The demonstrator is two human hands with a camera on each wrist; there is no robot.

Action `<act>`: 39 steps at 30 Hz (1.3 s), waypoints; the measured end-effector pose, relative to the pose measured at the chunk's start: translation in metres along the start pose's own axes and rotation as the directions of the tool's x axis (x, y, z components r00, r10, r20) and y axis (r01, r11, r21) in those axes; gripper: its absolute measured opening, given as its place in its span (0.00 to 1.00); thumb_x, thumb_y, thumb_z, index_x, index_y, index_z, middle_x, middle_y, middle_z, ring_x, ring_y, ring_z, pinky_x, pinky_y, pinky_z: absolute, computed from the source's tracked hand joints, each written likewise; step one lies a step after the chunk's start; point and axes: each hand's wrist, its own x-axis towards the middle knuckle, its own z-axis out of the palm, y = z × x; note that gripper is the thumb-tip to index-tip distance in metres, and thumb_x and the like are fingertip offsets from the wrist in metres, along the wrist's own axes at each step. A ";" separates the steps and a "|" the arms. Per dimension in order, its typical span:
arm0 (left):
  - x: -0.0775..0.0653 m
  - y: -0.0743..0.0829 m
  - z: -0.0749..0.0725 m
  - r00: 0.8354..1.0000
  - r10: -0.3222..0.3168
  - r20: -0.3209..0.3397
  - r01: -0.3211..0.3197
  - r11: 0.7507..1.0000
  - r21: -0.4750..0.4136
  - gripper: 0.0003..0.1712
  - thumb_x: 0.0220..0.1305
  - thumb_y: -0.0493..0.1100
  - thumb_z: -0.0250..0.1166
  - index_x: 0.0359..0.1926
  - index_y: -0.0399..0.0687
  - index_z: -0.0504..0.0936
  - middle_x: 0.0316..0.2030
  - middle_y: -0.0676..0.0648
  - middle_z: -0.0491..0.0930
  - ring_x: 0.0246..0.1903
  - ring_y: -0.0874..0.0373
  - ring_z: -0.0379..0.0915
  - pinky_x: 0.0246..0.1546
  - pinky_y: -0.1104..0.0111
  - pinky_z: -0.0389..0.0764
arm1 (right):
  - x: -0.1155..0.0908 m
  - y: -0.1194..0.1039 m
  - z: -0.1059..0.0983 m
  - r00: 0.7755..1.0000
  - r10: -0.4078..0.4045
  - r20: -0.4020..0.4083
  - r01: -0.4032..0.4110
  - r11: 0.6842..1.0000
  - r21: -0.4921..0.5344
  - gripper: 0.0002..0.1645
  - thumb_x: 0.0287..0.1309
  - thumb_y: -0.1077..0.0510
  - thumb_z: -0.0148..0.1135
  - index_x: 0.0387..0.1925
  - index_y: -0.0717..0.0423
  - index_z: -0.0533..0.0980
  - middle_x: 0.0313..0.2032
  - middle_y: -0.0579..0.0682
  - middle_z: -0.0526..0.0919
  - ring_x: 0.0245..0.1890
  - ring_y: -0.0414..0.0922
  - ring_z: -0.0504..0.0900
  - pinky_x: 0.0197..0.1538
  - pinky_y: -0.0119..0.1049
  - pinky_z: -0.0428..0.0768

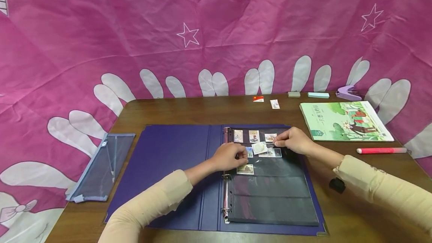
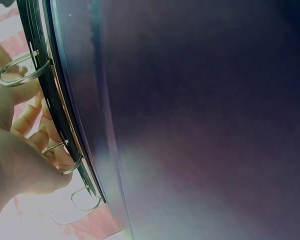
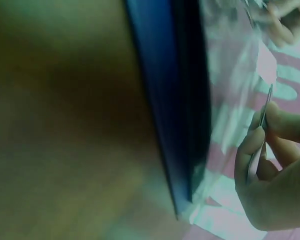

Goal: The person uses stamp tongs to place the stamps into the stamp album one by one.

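My right hand (image 1: 294, 140) pinches a pair of metal tweezers (image 3: 262, 120) between thumb and fingers, over the upper right of the black stock page (image 1: 270, 186). At the tweezers' tip is a pale stamp (image 1: 259, 147), tilted and overlapping the stamps below it. My left hand (image 1: 230, 156) rests at the page's left side by the binder rings, fingers curled; I cannot tell whether they pinch anything. Beside its fingertips are a blue stamp (image 1: 249, 152) and a brownish stamp (image 1: 245, 169). Several more stamps (image 1: 254, 136) line the top row. The page sits in an opened purple binder (image 1: 175, 160).
A red-and-white stamp (image 1: 258, 99) and a pale stamp (image 1: 275, 104) lie behind the binder. Along the back are an eraser (image 1: 294, 94), a light-blue bar (image 1: 318, 95) and a purple stapler (image 1: 348, 93). A picture book (image 1: 344, 121) and pink marker (image 1: 381, 150) lie right, a mesh pouch (image 1: 102, 168) left.
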 end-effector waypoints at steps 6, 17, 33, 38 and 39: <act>0.001 0.000 -0.001 1.000 0.005 -0.013 -0.005 1.000 0.003 0.04 0.56 0.47 0.64 0.27 0.55 0.80 0.24 0.58 0.80 0.27 0.67 0.70 0.40 0.70 0.68 | -0.015 0.002 0.010 0.998 0.052 0.046 -0.051 0.998 -0.027 0.12 0.52 0.56 0.65 0.36 0.60 0.84 0.39 0.58 0.86 0.39 0.45 0.81 0.38 0.35 0.75; 0.001 -0.002 0.001 1.000 -0.010 -0.023 0.010 1.000 -0.006 0.05 0.56 0.47 0.64 0.27 0.55 0.79 0.24 0.58 0.80 0.27 0.66 0.70 0.43 0.66 0.68 | -0.014 0.005 0.004 0.972 -0.002 0.236 -0.003 1.000 0.020 0.13 0.50 0.59 0.66 0.37 0.65 0.83 0.38 0.59 0.86 0.24 0.37 0.72 0.29 0.32 0.75; 0.003 -0.001 0.002 1.000 0.007 -0.022 -0.006 1.000 0.009 0.05 0.57 0.47 0.64 0.27 0.55 0.78 0.24 0.58 0.79 0.29 0.65 0.70 0.43 0.65 0.69 | -0.006 0.003 0.005 0.967 0.033 0.251 -0.043 0.999 0.032 0.09 0.49 0.61 0.66 0.32 0.64 0.84 0.30 0.51 0.86 0.20 0.36 0.67 0.27 0.32 0.72; 0.003 -0.002 0.002 1.000 -0.001 -0.016 0.002 1.000 0.018 0.05 0.57 0.47 0.63 0.27 0.55 0.78 0.23 0.58 0.78 0.27 0.66 0.69 0.42 0.65 0.68 | -0.003 0.001 -0.001 0.931 0.035 0.362 -0.049 0.998 0.029 0.10 0.48 0.60 0.67 0.32 0.64 0.84 0.35 0.54 0.86 0.24 0.37 0.69 0.26 0.32 0.72; 0.004 -0.002 0.002 1.000 -0.002 -0.013 0.002 1.000 0.019 0.05 0.57 0.47 0.63 0.27 0.55 0.78 0.23 0.58 0.78 0.27 0.66 0.68 0.42 0.65 0.68 | -0.002 0.001 -0.001 0.924 0.040 0.380 -0.056 0.998 0.029 0.11 0.47 0.60 0.67 0.32 0.64 0.84 0.35 0.54 0.86 0.25 0.38 0.70 0.26 0.32 0.72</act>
